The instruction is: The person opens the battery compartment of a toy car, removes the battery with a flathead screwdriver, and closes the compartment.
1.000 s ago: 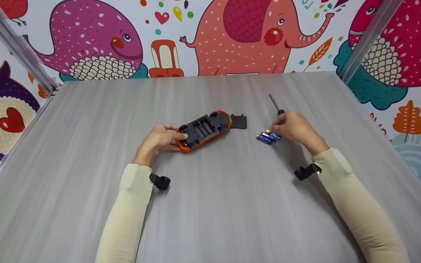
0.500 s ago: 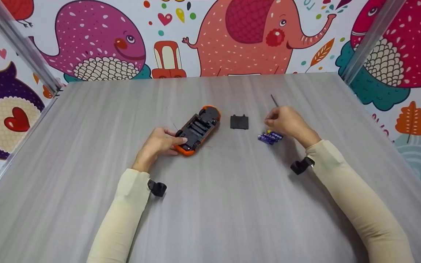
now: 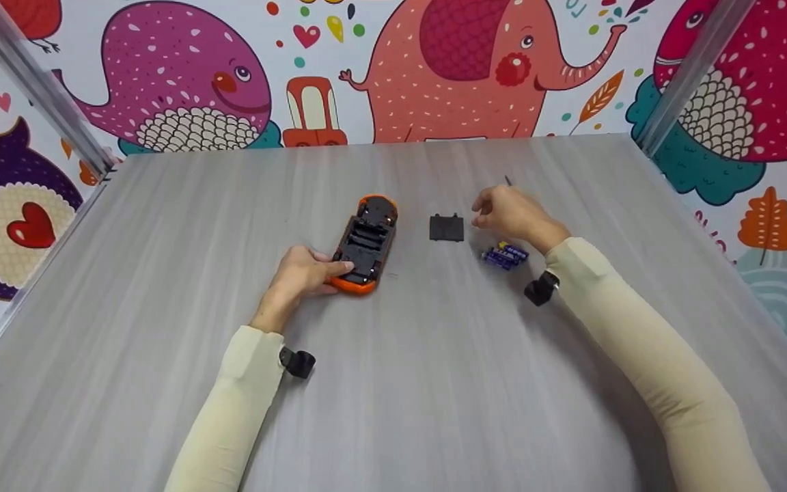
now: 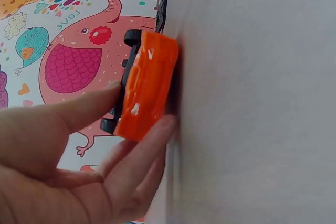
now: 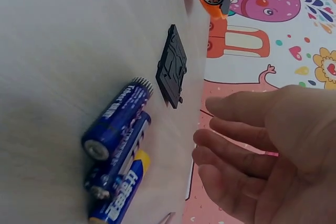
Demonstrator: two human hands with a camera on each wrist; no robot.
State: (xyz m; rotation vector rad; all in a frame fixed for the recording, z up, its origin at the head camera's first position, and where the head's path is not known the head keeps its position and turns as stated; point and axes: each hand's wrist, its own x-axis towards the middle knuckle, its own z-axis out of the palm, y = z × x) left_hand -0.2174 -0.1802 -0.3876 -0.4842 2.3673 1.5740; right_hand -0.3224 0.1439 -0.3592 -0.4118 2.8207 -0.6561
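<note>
An orange toy car [image 3: 366, 246] lies upside down on the table, its black underside and bare battery bay [image 3: 370, 234] facing up. My left hand [image 3: 302, 271] grips its near end, thumb on the underside and fingers along the orange body [image 4: 147, 85]. My right hand [image 3: 513, 215] hovers just right of a black battery cover [image 3: 447, 228], fingers loosely bent and holding nothing, as the right wrist view shows [image 5: 262, 150]. Several batteries [image 3: 505, 255], blue-purple and one with a yellow end [image 5: 123, 192], lie in a cluster below that hand.
A screwdriver's tip [image 3: 508, 180] shows beyond my right hand, which hides its handle. The grey wood-grain table [image 3: 393, 383] ends at a wall [image 3: 339, 61] printed with cartoon animals. Metal posts [image 3: 697, 75] stand at its back corners.
My left hand has turned the car anticlockwise, so its far end swung left, away from the cover. My right hand has moved from the batteries up and left towards the cover, nothing in it.
</note>
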